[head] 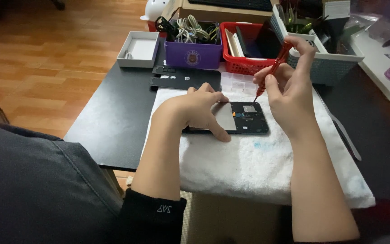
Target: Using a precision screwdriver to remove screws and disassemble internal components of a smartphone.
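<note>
An opened phone (244, 118) with its back removed lies on a white towel (258, 162). My left hand (199, 110) presses flat on the phone's left half, thumb along its near edge. My right hand (287, 88) holds a red screwdriver (274, 68) upright, its tip touching the phone's upper right area near a small metal part. A black back cover (183, 77) lies just beyond the towel on the black table (109, 122).
Behind the towel stand a purple bin of cables (194, 43), a red basket (247, 45), a grey-white basket with tools (321, 49) and an open white box (138, 49). A thin metal strip (346, 135) lies right of the towel. Wooden floor lies to the left.
</note>
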